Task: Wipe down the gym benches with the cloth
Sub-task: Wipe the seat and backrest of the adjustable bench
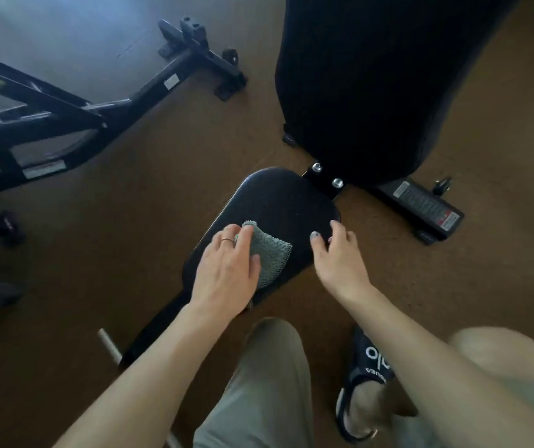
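Observation:
A black padded bench seat (278, 202) sits low in the middle of the view. On it lies a grey-green knitted cloth (270, 253). My left hand (226, 270), with a ring on one finger, lies on the cloth with fingers spread and presses it onto the seat. My right hand (336, 253) rests at the seat's right edge, fingers bent over the rim. The bench's raised black back pad (372, 85) stands behind the seat.
A black metal machine frame (65, 108) stretches across the left on the brown floor (146, 237). The bench base with a warning label (427, 205) lies to the right. My knees and a black slipper (365, 376) are at the bottom.

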Motion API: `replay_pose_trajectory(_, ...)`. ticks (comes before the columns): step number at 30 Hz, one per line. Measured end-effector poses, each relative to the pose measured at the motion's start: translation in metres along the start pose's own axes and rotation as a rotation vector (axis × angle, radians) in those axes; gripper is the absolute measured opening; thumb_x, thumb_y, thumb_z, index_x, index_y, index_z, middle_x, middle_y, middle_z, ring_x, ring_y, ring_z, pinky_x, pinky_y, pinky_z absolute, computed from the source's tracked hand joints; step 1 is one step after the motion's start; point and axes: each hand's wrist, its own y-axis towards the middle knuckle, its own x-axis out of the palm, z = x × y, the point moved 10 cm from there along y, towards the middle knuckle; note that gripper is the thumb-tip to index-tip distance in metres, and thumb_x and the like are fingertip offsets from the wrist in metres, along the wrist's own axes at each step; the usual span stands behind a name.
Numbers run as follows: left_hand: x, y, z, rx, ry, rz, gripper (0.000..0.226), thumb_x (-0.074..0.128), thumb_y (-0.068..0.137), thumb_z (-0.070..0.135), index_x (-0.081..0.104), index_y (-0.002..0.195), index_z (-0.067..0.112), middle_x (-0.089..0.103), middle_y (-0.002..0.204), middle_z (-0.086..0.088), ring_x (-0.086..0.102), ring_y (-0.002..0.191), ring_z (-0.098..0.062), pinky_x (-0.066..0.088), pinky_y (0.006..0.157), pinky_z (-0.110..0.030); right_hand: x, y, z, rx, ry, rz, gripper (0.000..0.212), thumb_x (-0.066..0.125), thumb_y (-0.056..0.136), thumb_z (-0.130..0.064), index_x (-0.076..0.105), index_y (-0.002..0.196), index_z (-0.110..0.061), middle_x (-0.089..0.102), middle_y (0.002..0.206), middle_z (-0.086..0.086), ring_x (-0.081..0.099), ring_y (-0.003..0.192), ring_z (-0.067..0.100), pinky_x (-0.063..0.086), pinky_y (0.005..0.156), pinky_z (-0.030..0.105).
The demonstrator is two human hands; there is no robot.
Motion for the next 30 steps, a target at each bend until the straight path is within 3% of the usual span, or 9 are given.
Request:
replay_pose_trajectory(2, 0.028, 0.008, 0.009, 0.067, 0.044, 0.083, 0.039, 0.049, 0.101, 0.033, 0.051, 0.135, 0.013, 0.053, 0.134, -0.009, 0.054, 0.117, -0.028, 0.05, 0.094, -0.041, 0.001, 0.019, 0.023, -0.003, 0.108, 0.179, 0.059, 0.041, 0.11, -0.041, 0.024, 0.161, -0.017, 0.027, 0.161, 0.013, 0.045, 0.139, 0.03, 0.042, 0.098, 0.034)
replay_pose_trajectory(5, 0.038, 0.019, 0.012, 0.103, 0.108, 0.224, 0.033, 0.05, 0.1, 0.035, 0.053, 0.126, 0.014, 0.05, 0.13, -0.01, 0.05, 0.112, -0.027, 0.049, 0.092, -0.042, 0.021, 0.034, 0.045, -0.008, 0.298, 0.335, 0.061, 0.042, 0.109, -0.043, 0.023, 0.162, -0.019, 0.026, 0.162, 0.013, 0.037, 0.142, 0.03, 0.037, 0.103, 0.035)
replay_pose_trajectory(8, 0.037, 0.02, 0.006, 0.121, 0.137, 0.273, 0.034, 0.051, 0.098, 0.032, 0.052, 0.126, 0.013, 0.044, 0.133, -0.013, 0.045, 0.115, -0.03, 0.048, 0.092, -0.043, 0.038, 0.038, 0.053, 0.044, 0.383, 0.375, 0.064, 0.041, 0.109, -0.044, 0.018, 0.164, -0.02, 0.023, 0.167, 0.012, 0.02, 0.151, 0.033, 0.025, 0.117, 0.044)
replay_pose_trajectory(13, 0.033, 0.018, 0.009, 0.191, 0.231, 0.153, 0.036, 0.04, 0.094, 0.034, 0.05, 0.124, 0.016, 0.051, 0.128, -0.01, 0.046, 0.106, -0.029, 0.048, 0.084, -0.044, 0.047, 0.046, 0.052, 0.12, 0.603, 0.238, 0.062, 0.037, 0.109, -0.046, 0.009, 0.164, -0.032, 0.028, 0.166, 0.007, 0.037, 0.146, 0.03, 0.03, 0.103, 0.034)
replay_pose_trajectory(15, 0.034, 0.028, 0.009, 0.229, 0.22, 0.155, 0.034, 0.035, 0.101, 0.039, 0.049, 0.121, 0.015, 0.059, 0.122, -0.007, 0.054, 0.1, -0.028, 0.046, 0.083, -0.042, 0.047, 0.053, 0.051, 0.157, 0.591, 0.232, 0.061, 0.035, 0.108, -0.05, 0.01, 0.162, -0.033, 0.034, 0.162, 0.011, 0.045, 0.138, 0.033, 0.035, 0.099, 0.039)
replay_pose_trajectory(19, 0.044, 0.052, 0.013, 0.272, 0.239, 0.202, 0.035, 0.03, 0.107, 0.042, 0.049, 0.114, 0.014, 0.059, 0.108, -0.007, 0.056, 0.088, -0.028, 0.043, 0.074, -0.039, 0.042, 0.052, 0.044, 0.135, 0.491, 0.387, 0.059, 0.033, 0.111, -0.046, 0.017, 0.161, -0.019, 0.039, 0.155, 0.023, 0.053, 0.126, 0.037, 0.035, 0.086, 0.034)
replay_pose_trajectory(24, 0.046, 0.082, 0.026, 0.288, 0.226, 0.23, 0.032, 0.032, 0.107, 0.04, 0.049, 0.111, 0.013, 0.058, 0.109, -0.009, 0.056, 0.092, -0.03, 0.039, 0.074, -0.04, 0.041, 0.052, 0.043, 0.1, 0.43, 0.43, 0.054, 0.032, 0.111, -0.044, 0.024, 0.156, -0.015, 0.043, 0.146, 0.027, 0.045, 0.098, 0.027, 0.035, 0.083, 0.034)
replay_pose_trajectory(28, 0.046, 0.105, 0.033, 0.246, 0.22, 0.213, 0.035, 0.028, 0.108, 0.042, 0.046, 0.117, 0.013, 0.056, 0.117, -0.008, 0.055, 0.1, -0.029, 0.037, 0.077, -0.038, 0.04, 0.052, 0.043, 0.076, 0.427, 0.443, 0.054, 0.032, 0.11, -0.046, 0.026, 0.155, -0.017, 0.047, 0.144, 0.024, 0.048, 0.1, 0.027, 0.038, 0.085, 0.036)
replay_pose_trajectory(30, 0.046, 0.096, 0.033, 0.251, 0.235, 0.188, 0.036, 0.027, 0.108, 0.042, 0.045, 0.12, 0.014, 0.054, 0.123, -0.008, 0.055, 0.103, -0.029, 0.038, 0.079, -0.038, 0.04, 0.052, 0.044, 0.081, 0.422, 0.433, 0.055, 0.032, 0.11, -0.048, 0.025, 0.155, -0.018, 0.049, 0.144, 0.023, 0.055, 0.111, 0.034, 0.038, 0.086, 0.037)
